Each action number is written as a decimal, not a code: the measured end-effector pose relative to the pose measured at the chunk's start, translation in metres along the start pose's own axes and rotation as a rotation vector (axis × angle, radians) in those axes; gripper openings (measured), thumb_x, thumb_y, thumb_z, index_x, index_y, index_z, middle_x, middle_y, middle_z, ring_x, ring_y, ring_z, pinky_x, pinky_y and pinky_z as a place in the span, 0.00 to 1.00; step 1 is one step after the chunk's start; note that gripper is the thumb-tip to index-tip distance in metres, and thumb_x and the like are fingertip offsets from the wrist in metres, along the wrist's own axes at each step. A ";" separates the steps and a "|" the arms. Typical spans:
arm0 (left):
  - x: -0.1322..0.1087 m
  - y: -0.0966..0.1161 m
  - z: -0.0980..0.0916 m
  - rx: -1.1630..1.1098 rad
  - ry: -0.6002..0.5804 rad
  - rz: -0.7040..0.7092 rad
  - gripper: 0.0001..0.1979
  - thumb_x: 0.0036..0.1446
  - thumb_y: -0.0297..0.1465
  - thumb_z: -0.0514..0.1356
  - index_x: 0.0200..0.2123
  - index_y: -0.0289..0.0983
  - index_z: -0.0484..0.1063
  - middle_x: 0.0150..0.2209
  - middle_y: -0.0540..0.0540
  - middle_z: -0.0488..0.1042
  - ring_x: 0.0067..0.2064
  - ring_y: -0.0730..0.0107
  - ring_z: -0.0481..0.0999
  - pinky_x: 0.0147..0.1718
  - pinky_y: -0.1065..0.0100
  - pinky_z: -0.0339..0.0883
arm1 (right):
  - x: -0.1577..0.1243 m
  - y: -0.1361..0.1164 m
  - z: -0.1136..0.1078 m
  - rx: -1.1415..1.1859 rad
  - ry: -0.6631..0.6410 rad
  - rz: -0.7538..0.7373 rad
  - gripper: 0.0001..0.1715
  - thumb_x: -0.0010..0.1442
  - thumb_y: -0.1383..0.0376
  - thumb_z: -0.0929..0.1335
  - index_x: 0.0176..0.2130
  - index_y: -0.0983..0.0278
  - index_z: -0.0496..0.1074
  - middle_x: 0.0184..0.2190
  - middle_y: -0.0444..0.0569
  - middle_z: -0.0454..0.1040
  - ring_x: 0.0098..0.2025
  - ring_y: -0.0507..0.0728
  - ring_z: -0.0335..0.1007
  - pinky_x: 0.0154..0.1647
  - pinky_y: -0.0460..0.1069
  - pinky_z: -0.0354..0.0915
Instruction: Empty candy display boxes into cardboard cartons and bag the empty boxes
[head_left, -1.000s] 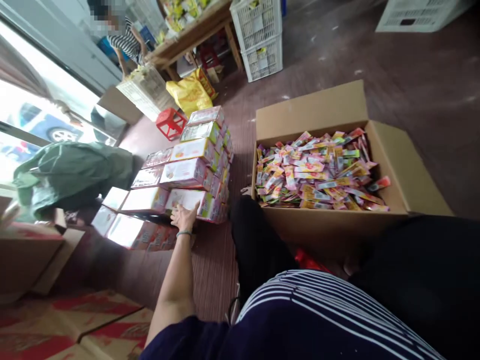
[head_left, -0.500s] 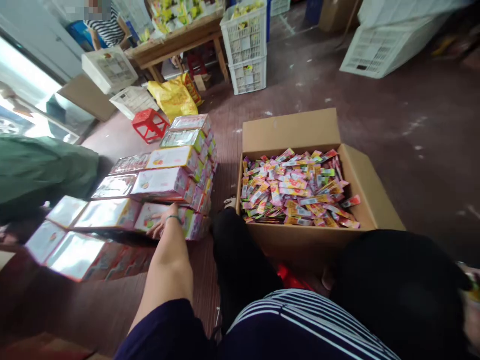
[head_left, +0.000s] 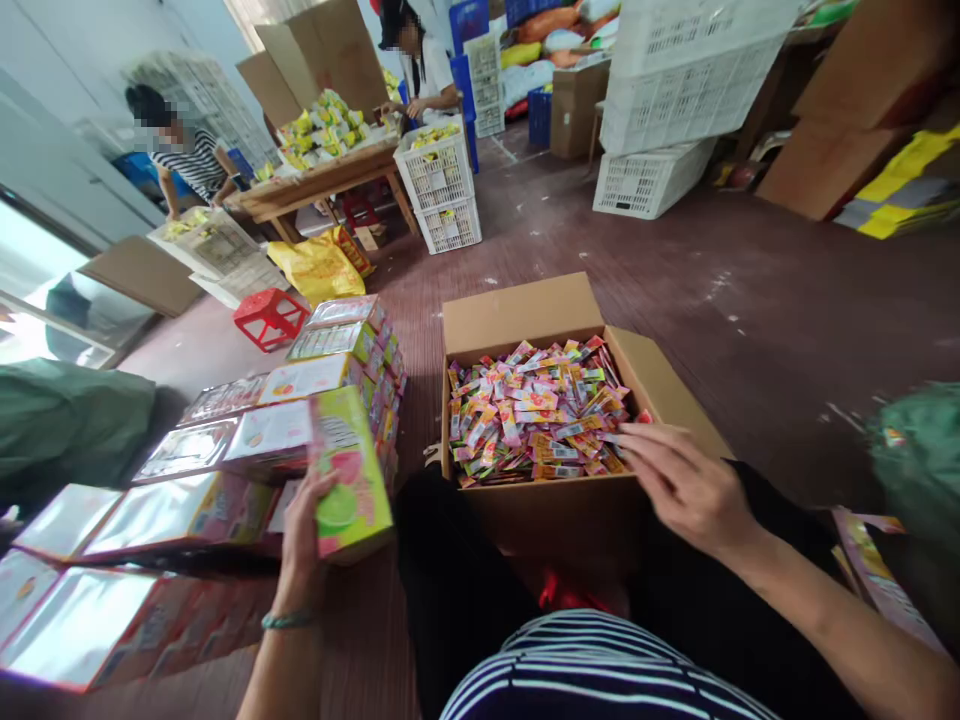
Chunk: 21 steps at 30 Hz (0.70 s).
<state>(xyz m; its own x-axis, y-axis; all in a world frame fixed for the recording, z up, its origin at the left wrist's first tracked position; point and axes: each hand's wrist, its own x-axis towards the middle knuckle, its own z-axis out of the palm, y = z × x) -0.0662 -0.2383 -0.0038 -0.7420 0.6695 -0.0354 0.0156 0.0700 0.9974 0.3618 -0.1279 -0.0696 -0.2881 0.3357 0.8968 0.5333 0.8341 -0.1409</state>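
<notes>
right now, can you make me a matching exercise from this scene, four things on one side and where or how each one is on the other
Column one:
1. left hand
2. right hand
3. red stool
4. cardboard box

Column two:
A. full of colourful sachets
B. grips a green carton
C. on the floor beyond the stacked cartons
D. open, over the near right corner of the cardboard box

Pairs: 1-B, 2-D, 3-C, 4-A
</notes>
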 end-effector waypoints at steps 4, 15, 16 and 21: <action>-0.006 0.022 0.092 0.178 -0.533 0.223 0.32 0.37 0.35 0.74 0.51 0.38 0.84 0.63 0.40 0.74 0.65 0.42 0.70 0.63 0.52 0.66 | 0.054 -0.028 0.047 0.104 -0.151 -0.278 0.22 0.73 0.66 0.66 0.64 0.66 0.69 0.56 0.57 0.76 0.61 0.63 0.70 0.61 0.58 0.68; 0.049 -0.036 0.250 0.209 -1.078 0.114 0.32 0.36 0.31 0.75 0.51 0.39 0.85 0.59 0.40 0.77 0.65 0.37 0.68 0.68 0.46 0.55 | 0.080 0.059 0.095 -0.061 -0.705 -0.120 0.30 0.57 0.47 0.80 0.44 0.68 0.76 0.45 0.57 0.74 0.50 0.65 0.66 0.53 0.57 0.63; 0.053 -0.042 0.254 0.202 -1.087 0.084 0.34 0.36 0.31 0.75 0.52 0.40 0.84 0.59 0.40 0.77 0.65 0.37 0.69 0.68 0.46 0.56 | 0.078 0.064 0.099 -0.045 -0.718 -0.103 0.30 0.57 0.46 0.79 0.44 0.68 0.76 0.44 0.57 0.74 0.50 0.65 0.67 0.53 0.57 0.63; 0.074 -0.064 0.266 0.322 -1.112 0.058 0.34 0.33 0.29 0.76 0.50 0.37 0.84 0.60 0.38 0.76 0.65 0.37 0.68 0.69 0.46 0.53 | 0.044 0.075 0.127 0.080 -0.838 0.064 0.24 0.61 0.53 0.79 0.45 0.68 0.74 0.41 0.54 0.77 0.46 0.63 0.72 0.49 0.55 0.61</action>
<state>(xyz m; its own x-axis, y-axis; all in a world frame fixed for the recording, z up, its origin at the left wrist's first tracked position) 0.0556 0.0034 -0.0870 0.2616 0.9474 -0.1846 0.3191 0.0956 0.9429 0.2875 0.0050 -0.0937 -0.7709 0.5705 0.2831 0.5195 0.8204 -0.2386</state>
